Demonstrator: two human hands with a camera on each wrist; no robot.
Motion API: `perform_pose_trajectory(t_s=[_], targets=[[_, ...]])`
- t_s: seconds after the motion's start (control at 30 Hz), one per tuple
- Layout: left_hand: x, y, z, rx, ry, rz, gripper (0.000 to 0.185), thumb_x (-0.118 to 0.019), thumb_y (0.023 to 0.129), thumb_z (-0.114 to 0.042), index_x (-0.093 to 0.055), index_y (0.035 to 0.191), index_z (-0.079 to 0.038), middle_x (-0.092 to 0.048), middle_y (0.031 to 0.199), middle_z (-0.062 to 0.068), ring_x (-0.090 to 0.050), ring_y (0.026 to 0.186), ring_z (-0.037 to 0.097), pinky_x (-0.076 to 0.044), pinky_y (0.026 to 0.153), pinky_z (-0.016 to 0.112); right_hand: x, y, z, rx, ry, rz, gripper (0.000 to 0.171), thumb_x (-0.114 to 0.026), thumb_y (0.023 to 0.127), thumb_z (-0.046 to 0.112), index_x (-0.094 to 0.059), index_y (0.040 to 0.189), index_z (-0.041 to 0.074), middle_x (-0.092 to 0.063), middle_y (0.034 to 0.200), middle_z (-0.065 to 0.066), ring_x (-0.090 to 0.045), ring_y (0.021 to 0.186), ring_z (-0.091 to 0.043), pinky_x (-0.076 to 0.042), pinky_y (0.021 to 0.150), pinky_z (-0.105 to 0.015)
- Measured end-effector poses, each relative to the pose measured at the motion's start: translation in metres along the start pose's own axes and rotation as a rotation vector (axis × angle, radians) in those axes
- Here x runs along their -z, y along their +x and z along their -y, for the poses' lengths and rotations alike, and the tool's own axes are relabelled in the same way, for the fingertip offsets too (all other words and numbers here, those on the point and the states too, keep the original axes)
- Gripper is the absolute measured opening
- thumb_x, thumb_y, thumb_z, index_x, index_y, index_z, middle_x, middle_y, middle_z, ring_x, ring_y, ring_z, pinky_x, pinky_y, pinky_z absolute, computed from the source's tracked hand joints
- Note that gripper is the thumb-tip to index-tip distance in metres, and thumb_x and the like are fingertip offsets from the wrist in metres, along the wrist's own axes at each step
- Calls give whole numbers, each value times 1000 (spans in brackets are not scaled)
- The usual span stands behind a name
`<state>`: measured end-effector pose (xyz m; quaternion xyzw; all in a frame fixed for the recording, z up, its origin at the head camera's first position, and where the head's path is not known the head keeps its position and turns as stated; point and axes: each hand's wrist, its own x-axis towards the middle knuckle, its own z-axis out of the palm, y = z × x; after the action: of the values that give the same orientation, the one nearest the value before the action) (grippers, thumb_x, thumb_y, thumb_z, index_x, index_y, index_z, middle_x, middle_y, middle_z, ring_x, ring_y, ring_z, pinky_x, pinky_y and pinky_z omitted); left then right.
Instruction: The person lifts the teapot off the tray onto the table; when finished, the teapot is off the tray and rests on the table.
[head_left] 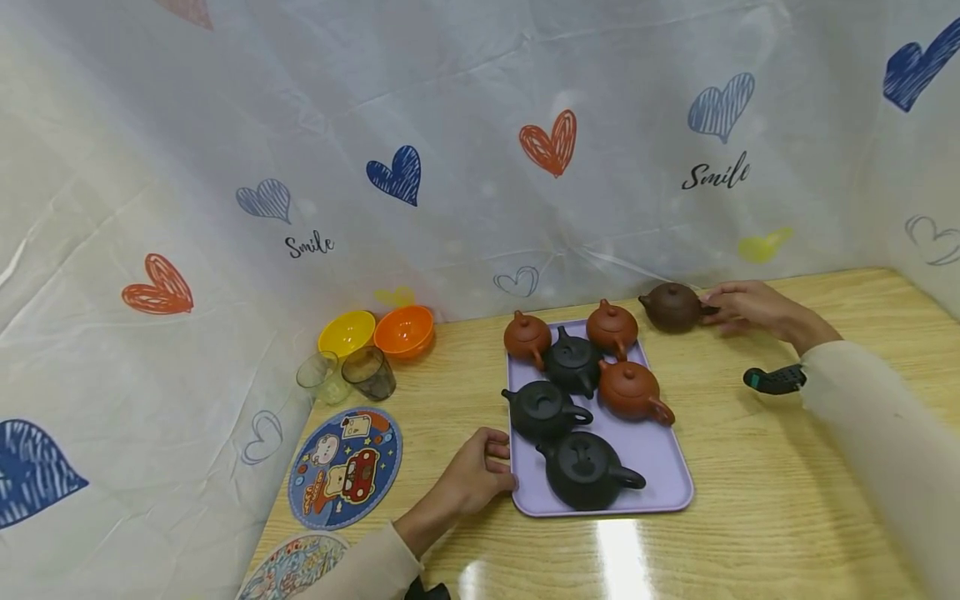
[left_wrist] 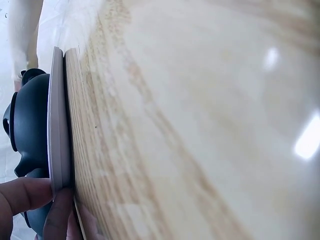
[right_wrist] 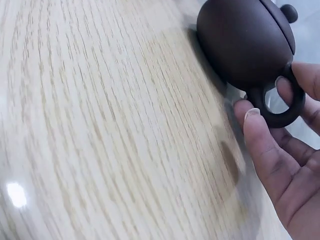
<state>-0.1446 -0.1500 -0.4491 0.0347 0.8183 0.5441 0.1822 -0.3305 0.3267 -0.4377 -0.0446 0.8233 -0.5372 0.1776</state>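
**Dark brown teapot held at its handle, tray edge gripped**

The right hand (head_left: 742, 307) is seen at the far side of the wooden tabletop (head_left: 780, 467), its fingers (right_wrist: 260, 137) curled about the ring handle of a dark brown round clay teapot (head_left: 671, 307); one fingertip is passed through the loop. This teapot stands upright on the tabletop, just beyond the far right corner of the lilac rectangular plastic tray (head_left: 660, 454), outside it. The left hand (head_left: 472, 479) is clamped on the tray's near left edge, with the thumb on top of the rim and fingers beneath it, as shown by the left wrist view.

On the tray 6 teapots are carried: 3 reddish-brown clay teapots (head_left: 630, 390) toward the far and right side, and 3 black clay teapots (head_left: 588, 471) toward the near and left side. To the left, near the heart-printed white backdrop sheet (head_left: 450, 125), a yellow plastic bowl (head_left: 347, 333) and an orange plastic bowl (head_left: 405, 330) are set side by side, with 2 tinted glass tumblers (head_left: 369, 372) before them. A round cartoon-printed placemat (head_left: 345, 467) lies nearer.
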Motion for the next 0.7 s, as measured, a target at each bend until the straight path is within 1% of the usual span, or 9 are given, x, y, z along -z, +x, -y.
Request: perform_pose_trajectory(t_s=[0.07,0.13,0.2,0.33,0.47,0.57,0.7], targets=[[0,0,0,-2,-2,-1,59,-72,76,7,-47,130,7,-57,113,16,-63,92,20,-58,78,35,-1,3,0,2,2,0,33,-48,106,31,-57,121,3,-55,134,-16,-69,99,-5,-59,86,-33],[0,0,0,-3,-3,-2,59,-72,76,7,-48,129,7,-57,113,16,-63,92,20,-58,78,35,-3,5,0,5,7,0,33,-45,107,27,-55,121,0,-43,143,-27,-68,99,-5,-59,87,-33],[-1,-1,0,-4,-5,-3,59,-72,75,8,-48,129,7,-57,112,16,-63,91,20,-58,78,34,-4,7,0,6,25,-2,32,-44,107,25,-53,121,-2,-34,148,-32,-67,99,-4,-59,87,-33],[-1,-1,-1,-6,-7,-3,59,-72,75,8,-47,128,7,-57,112,16,-63,90,20,-58,77,34,-5,9,0,1,52,-18,32,-43,108,24,-46,123,-3,-29,150,-34,-66,96,-1,-59,87,-31],[-1,-1,-1,-8,-5,-6,59,-72,75,8,-48,128,7,-57,111,16,-62,90,19,-58,77,34,-7,10,0,-6,60,-33,37,-43,108,26,-40,129,-5,-26,153,-33,-63,94,2,-59,88,-30],[-1,-1,0,-9,-4,-8,58,-71,75,8,-48,128,6,-57,111,15,-62,90,19,-58,77,34,-8,8,1,-6,46,-43,43,-42,108,27,-37,135,-6,-25,154,-34,-62,95,3,-58,88,-29],[-1,-2,0,-10,-3,-8,58,-71,75,7,-48,128,6,-57,112,15,-61,90,19,-57,77,33,-11,5,3,-3,-9,-71,53,-42,107,32,-36,141,-8,-29,154,-35,-62,94,5,-59,86,-28]])
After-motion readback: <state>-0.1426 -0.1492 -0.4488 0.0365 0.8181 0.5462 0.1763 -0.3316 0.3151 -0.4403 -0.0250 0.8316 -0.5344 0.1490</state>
